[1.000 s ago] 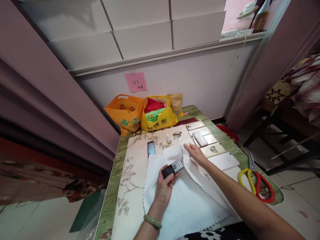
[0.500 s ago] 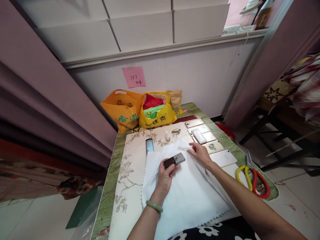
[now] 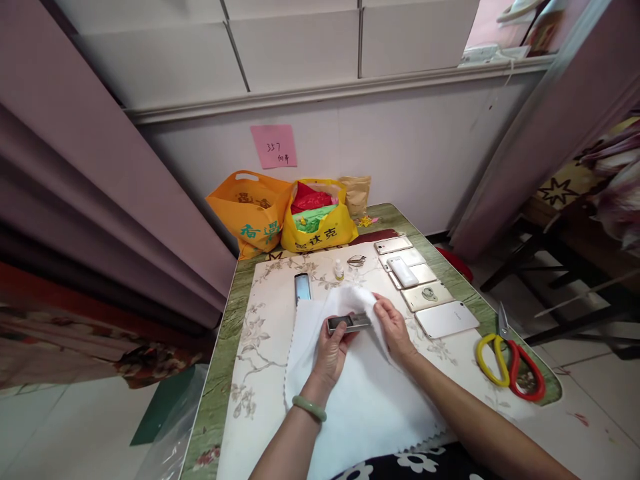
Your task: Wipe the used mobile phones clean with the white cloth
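Keypad phone [image 3: 356, 322]: over the white cloth [image 3: 370, 393], gripped in your left hand [image 3: 332, 350]. Your right hand [image 3: 396, 329], pinching a cloth fold, has moved in to the keypad end; cloth apparently now engages phone.

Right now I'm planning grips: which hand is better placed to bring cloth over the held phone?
Probably the right hand: it grips the white cloth beside the phone the left hand holds.
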Action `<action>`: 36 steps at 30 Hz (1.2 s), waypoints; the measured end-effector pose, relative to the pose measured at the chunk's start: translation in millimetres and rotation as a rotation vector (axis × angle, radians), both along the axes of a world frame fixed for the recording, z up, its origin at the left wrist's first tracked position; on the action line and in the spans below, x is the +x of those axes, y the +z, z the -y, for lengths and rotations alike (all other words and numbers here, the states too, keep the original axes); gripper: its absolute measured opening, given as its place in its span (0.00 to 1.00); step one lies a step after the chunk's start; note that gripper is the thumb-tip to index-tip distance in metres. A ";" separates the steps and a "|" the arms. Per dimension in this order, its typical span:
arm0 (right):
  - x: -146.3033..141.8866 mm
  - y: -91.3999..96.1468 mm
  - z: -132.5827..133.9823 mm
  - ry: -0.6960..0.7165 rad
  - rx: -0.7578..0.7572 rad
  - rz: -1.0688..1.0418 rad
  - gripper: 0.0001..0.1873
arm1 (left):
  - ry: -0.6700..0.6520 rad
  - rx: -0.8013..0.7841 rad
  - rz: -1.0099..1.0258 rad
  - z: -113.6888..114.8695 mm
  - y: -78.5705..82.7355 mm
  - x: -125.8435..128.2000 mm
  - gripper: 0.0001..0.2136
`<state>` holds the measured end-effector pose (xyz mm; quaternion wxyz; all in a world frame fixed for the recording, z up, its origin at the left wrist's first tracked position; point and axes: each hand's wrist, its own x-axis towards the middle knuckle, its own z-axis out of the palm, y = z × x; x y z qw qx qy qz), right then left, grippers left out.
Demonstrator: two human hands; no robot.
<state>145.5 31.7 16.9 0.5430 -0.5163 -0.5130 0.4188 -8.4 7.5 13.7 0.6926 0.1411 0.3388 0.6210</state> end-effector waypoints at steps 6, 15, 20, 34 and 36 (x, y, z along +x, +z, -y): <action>-11.8 -13.9 7.8 0.173 0.143 0.512 0.29 | -0.014 0.001 0.004 -1.7 -3.9 -2.5 0.18; -16.9 -4.4 -7.2 0.158 -0.163 0.768 0.21 | -0.076 0.014 -0.031 0.1 -4.4 -8.7 0.19; -12.2 -5.8 -25.3 0.075 -0.274 0.585 0.29 | -0.099 0.036 -0.045 3.3 -3.2 -9.4 0.17; -14.9 10.2 -9.5 -0.091 -0.040 0.055 0.29 | -0.036 -0.185 0.084 0.1 7.2 -3.4 0.29; -17.0 19.3 2.4 0.031 0.088 0.141 0.25 | -0.068 -0.226 0.119 -0.2 13.3 -5.8 0.31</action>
